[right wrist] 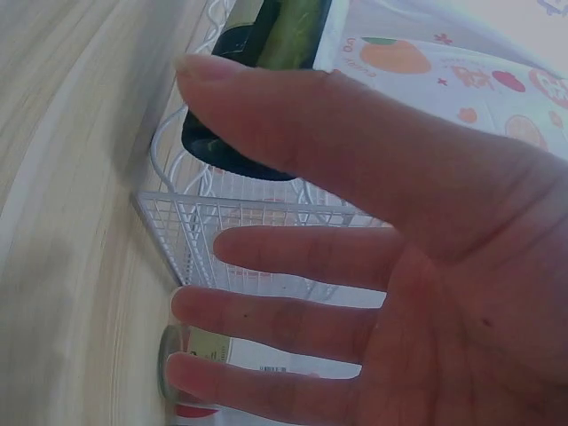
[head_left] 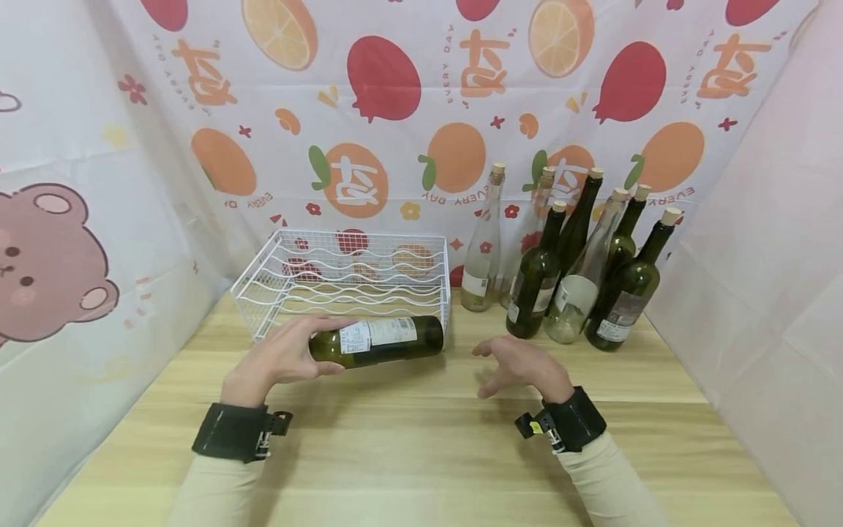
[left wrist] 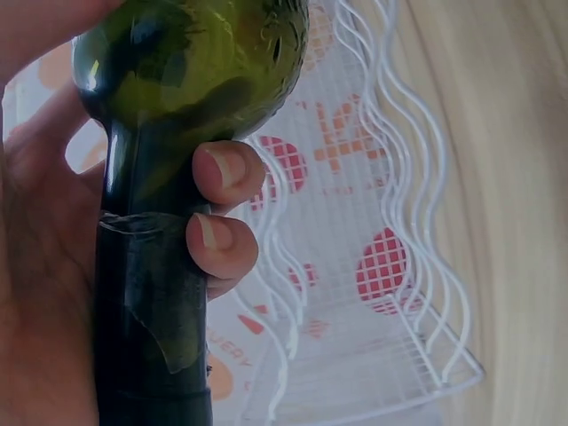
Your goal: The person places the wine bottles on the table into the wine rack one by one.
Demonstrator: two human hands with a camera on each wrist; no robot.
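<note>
My left hand grips a dark green wine bottle by its neck and shoulder, with fingers wrapped round the neck in the left wrist view. The bottle lies nearly level, base to the right, in front of a white wire bottle rack with wavy bars. White labels show on its side. To the right of the bottle's base, my right hand is held with thumb and fingers spread, holding nothing. In the right wrist view the bottle's base appears beyond the thumb.
Several corked bottles stand upright at the back right, among them a clear bottle beside the rack and a green bottle farthest right. A fruit-printed cloth hangs behind the wooden table, with pale cloth at both sides.
</note>
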